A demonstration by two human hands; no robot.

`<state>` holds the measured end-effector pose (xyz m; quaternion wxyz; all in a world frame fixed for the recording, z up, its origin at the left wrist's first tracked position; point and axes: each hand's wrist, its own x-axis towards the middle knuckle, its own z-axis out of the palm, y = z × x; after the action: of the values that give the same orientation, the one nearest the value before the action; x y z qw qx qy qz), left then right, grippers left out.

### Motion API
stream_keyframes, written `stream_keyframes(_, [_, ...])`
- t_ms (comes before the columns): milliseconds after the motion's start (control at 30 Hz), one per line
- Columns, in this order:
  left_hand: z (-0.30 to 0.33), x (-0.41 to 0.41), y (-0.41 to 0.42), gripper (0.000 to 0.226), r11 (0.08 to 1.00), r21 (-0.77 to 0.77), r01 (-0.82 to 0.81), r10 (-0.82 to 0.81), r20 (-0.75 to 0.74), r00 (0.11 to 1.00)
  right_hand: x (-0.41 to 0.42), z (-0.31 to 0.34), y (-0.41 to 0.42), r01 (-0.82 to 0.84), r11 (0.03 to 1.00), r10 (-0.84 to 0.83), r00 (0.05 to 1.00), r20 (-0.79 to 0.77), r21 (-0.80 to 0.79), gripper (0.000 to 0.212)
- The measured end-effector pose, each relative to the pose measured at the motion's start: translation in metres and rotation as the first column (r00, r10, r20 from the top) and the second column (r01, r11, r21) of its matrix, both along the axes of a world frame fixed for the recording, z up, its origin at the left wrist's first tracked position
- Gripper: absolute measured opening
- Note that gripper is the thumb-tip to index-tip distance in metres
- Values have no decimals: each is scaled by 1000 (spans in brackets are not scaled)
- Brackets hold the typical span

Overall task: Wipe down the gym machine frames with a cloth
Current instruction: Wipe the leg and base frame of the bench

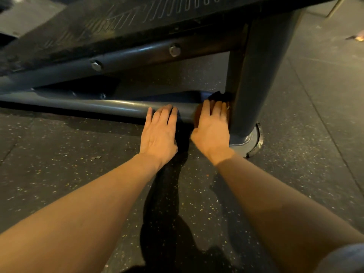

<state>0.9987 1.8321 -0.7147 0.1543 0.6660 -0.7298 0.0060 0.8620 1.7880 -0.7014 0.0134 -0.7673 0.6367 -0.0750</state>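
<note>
A grey steel machine frame runs low over the floor: a round horizontal tube (110, 108) meets a thick slanted post (254, 91) at the right. My left hand (159, 131) rests on the tube with its fingers straight, just left of the joint. My right hand (211, 127) presses a dark cloth (218, 96) against the tube's end, right beside the post. Only a small bunched part of the cloth shows beyond my fingertips; the rest is hidden under the hand.
A ribbed black footplate (126, 20) overhangs the frame, above a second tube with two bolts (175, 49). The post ends in a round foot (249, 141) on the speckled rubber floor (59, 164). Someone else's hand (359, 37) shows at the far right edge.
</note>
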Motion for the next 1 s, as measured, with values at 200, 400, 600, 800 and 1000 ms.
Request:
stream_keyframes(200, [-1, 10, 7, 85, 999, -23, -24, 23, -20, 1000, 10, 8, 4, -1, 999, -1, 998, 59, 43, 83])
stream_keyframes(400, [-5, 31, 14, 86, 995, -28, -95, 94, -39, 995, 25, -2, 6, -93, 993, 104, 977, 184, -67, 78])
stream_keyframes(600, [-8, 79, 26, 93, 969, 21, -246, 247, -54, 967, 97, -20, 19, -157, 980, 177, 969, 174, -120, 77])
stream_keyframes(800, [-11, 123, 30, 54, 916, -44, -398, 362, -335, 870, 169, -17, 14, -366, 921, 388, 894, 225, -134, 70])
stream_keyframes(1000, [-8, 124, 22, 38, 889, 142, -435, 260, -939, 225, 175, -3, 31, -541, 839, 409, 706, 578, 67, 73])
